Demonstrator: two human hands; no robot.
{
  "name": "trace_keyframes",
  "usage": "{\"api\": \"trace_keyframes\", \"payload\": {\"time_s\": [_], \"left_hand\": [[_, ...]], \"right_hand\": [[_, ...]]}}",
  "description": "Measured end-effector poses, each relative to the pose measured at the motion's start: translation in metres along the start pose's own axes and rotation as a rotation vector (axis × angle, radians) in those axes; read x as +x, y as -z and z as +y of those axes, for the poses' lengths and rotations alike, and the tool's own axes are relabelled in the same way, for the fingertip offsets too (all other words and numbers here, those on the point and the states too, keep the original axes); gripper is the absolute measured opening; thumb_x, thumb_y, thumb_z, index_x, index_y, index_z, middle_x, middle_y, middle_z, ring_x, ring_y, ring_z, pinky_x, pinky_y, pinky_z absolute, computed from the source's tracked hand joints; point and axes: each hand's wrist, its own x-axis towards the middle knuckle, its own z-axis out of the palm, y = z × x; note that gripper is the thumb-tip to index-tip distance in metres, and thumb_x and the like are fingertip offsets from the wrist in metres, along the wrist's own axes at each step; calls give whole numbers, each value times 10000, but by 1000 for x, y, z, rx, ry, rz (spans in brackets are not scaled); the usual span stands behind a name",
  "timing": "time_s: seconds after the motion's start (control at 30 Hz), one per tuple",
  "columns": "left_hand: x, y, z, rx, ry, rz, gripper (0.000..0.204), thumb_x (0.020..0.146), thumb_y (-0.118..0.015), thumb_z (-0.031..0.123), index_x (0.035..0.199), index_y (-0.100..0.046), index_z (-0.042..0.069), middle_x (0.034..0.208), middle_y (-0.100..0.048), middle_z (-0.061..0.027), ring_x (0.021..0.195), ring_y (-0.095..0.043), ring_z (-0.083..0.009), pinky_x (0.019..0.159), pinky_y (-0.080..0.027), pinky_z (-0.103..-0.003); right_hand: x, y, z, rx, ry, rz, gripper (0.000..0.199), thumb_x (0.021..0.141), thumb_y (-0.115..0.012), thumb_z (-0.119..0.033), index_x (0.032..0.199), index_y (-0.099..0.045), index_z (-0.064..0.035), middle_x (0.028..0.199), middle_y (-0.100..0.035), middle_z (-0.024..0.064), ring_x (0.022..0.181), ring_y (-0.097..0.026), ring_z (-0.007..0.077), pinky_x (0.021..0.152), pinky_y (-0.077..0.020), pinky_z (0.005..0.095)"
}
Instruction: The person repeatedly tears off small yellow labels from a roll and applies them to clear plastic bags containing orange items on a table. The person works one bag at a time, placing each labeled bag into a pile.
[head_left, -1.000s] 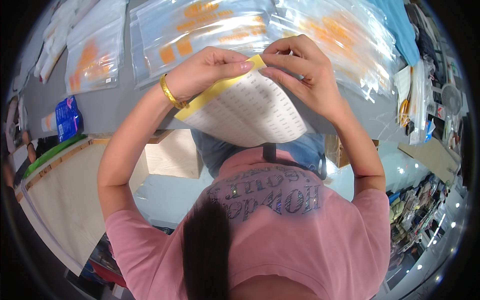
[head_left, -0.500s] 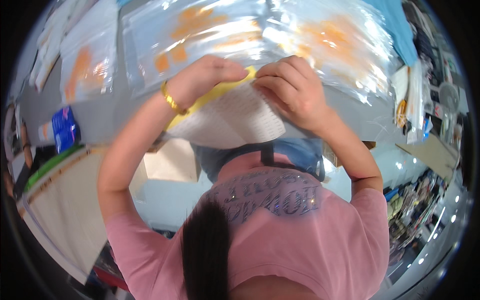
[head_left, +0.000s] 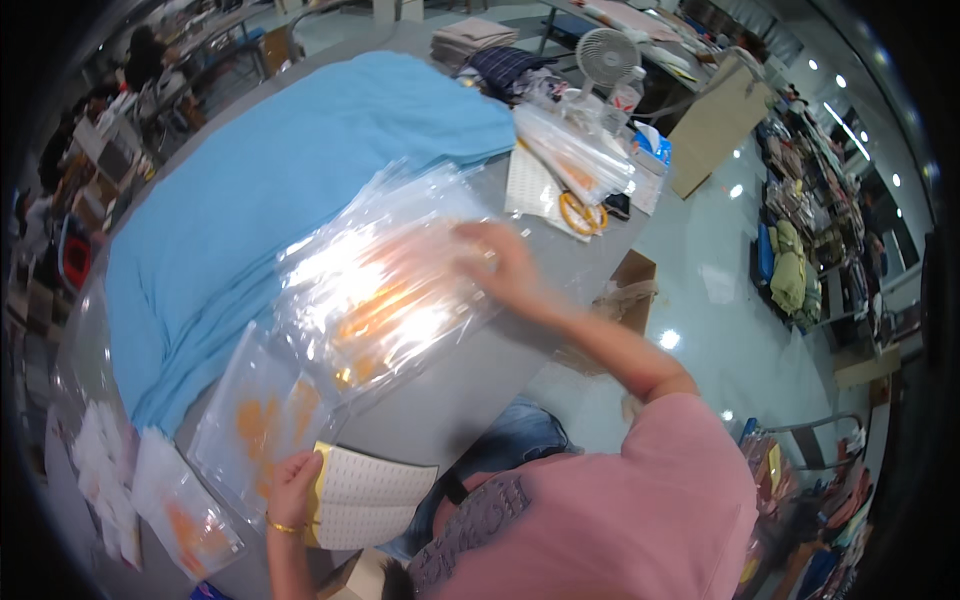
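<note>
Right hand (head_left: 503, 268) has left the sheet (head_left: 368, 500), now at the bags (head_left: 385, 300) on the tabletop (head_left: 440, 378); blurred, can't tell if gripping. Left hand (head_left: 293, 480) alone pinches sheet's yellow edge, at tabletop's near side.

Right hand (head_left: 512, 266) blurred over clear bags (head_left: 385, 315), marks on label sheet (head_left: 370, 497) too small to read, blue packet (head_left: 208, 592) cut by lower edge

Pink short-sleeved shirt (head_left: 640, 490); gold bracelet (head_left: 285, 525); blue jeans (head_left: 525, 430).
</note>
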Motion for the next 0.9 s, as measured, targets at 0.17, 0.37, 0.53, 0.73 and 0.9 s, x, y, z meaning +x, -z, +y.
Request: {"api": "trace_keyframes", "payload": {"time_s": [0.17, 0.37, 0.53, 0.73, 0.9], "left_hand": [[-4, 16, -7, 98, -8, 100, 206, 1019, -671, 198, 1003, -747, 7, 895, -708, 29, 788, -598, -58, 724, -470, -242], [-13, 20, 2, 67, 44, 245, 171, 996, -701, 178, 979, -746, 14, 893, -724, 6, 799, -635, -86, 737, -490, -254], [-17, 0, 19, 22, 75, 267, 158, 991, -701, 163, 986, -750, 13, 895, -739, -18, 772, -651, -102, 735, -512, -268], [-25, -12, 26, 66, 80, 313, 167, 989, -702, 163, 972, -746, 2, 896, -746, -37, 768, -662, -113, 733, -519, -271], [-37, -9, 13, -7, 115, 427, 150, 981, -708, 140, 956, -742, -3, 882, -739, -32, 759, -655, -108, 720, -512, -269]], "right_hand": [[62, 151, 166, -366, -272, 416, 590, 856, -818, -300, 1329, -606, -19, 1320, -626, 200, 1246, -578, 351, 1067, -454, 437], [155, 312, 290, -649, -373, 665, 689, 796, -809, -402, 1324, -631, 2, 1317, -646, 235, 1250, -596, 409, 1060, -473, 486], [199, 353, 332, -610, -602, 600, 772, 786, -779, -472, 1392, -618, -22, 1376, -639, 219, 1288, -599, 401, 1057, -495, 489], [244, 375, 386, -706, -626, 457, 1020, 745, -799, -656, 1505, -506, -43, 1495, -566, 176, 1391, -524, 357, 1094, -441, 540], [294, 383, 430, -840, -471, 340, 1107, 718, -783, -740, 1534, -468, -61, 1514, -546, 179, 1406, -502, 368, 1120, -394, 576]]}}
